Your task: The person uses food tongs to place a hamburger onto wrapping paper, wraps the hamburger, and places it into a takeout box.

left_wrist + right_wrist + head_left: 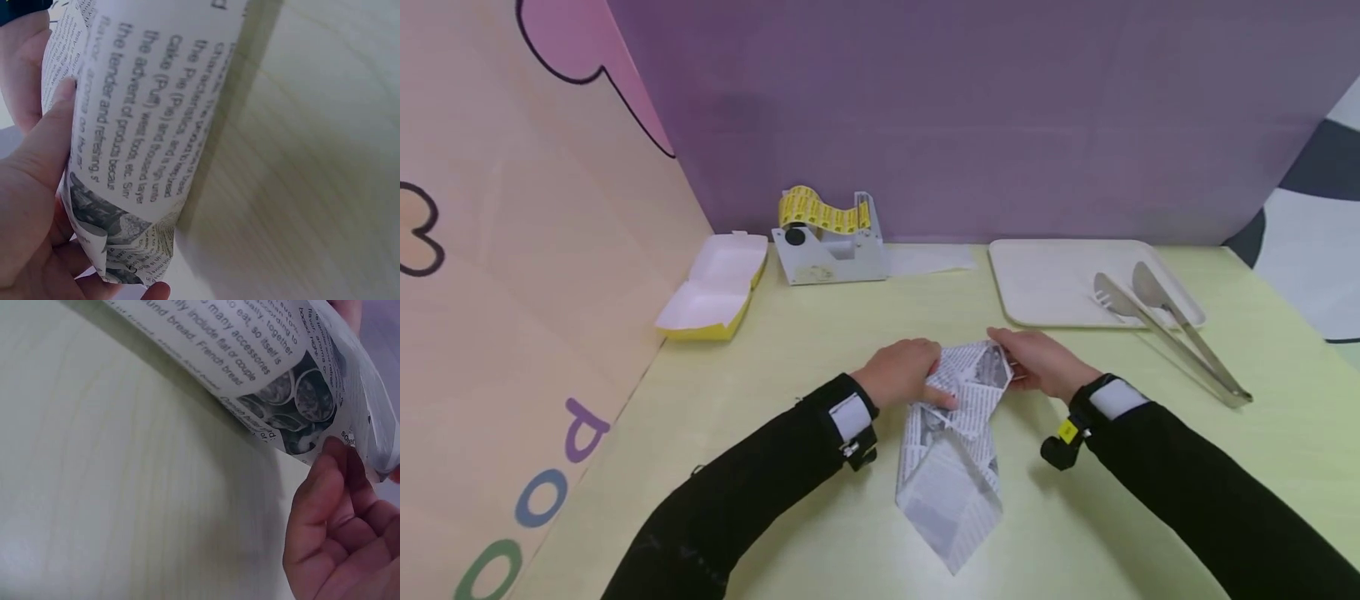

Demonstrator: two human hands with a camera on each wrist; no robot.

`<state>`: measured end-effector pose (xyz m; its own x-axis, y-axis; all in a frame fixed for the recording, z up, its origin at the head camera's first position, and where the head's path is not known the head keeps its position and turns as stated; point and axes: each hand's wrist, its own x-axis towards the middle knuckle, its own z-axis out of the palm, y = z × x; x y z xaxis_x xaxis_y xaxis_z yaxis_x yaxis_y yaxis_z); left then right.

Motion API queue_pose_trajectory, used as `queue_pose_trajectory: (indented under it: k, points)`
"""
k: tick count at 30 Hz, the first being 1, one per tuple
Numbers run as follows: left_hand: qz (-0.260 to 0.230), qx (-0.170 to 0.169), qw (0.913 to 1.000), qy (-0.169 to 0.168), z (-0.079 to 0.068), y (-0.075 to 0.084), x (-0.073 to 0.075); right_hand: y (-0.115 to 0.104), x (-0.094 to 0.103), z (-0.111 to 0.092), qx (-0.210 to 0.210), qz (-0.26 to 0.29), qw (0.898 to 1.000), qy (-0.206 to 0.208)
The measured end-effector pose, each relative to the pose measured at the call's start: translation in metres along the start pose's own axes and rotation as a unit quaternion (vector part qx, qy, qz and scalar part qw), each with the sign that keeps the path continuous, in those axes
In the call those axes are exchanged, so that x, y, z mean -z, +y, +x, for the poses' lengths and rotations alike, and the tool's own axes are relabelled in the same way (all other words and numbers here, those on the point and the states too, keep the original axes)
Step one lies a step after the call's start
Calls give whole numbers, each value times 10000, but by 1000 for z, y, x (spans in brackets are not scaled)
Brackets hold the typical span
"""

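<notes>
In the head view, a wrap folded from newspaper-print paper (953,492) is held a little above the table, its pointed end toward me. My left hand (901,372) grips its far left side, thumb laid over the printed front. In the left wrist view, the fingers of that hand curl behind the crumpled end of the paper (150,125). My right hand (1043,362) pinches the far right edge; the right wrist view shows its thumb and fingers (319,494) closed on the paper's rim (300,450). Whatever the wrap holds inside is hidden.
An open yellow takeaway box (726,279) with a white inside stands at the left. Behind are a label dispenser (835,271) with a yellow roll and a white paper sheet (928,259). Metal tongs (1191,350) and a white fork (1108,302) lie across a white tray (1045,279) at the right.
</notes>
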<state>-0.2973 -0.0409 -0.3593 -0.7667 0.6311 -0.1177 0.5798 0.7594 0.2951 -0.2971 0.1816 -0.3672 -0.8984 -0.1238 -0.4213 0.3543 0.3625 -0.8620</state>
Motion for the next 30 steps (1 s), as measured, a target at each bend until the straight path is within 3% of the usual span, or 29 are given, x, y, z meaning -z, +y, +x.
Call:
queue_pose_trajectory:
  k: [6,13,16,25,30]
  points:
    - [32,101,9999,44,-1,1,0,0,1,-1,85,102,9998,-171]
    - [90,277,9996,-11,-1,3,0,6,-3,-5,-185,1298,9909,-296]
    - [61,273,9996,-35,0,3,-1,11,-3,-5,-341,1509,9868,-473]
    - [-134,-199,9997,26,1,-5,-4,9,1,8,-67,348,9990,-266]
    - [-283,-179,9994,-4,-1,-2,-2,8,0,13,-96,464,9986,-236]
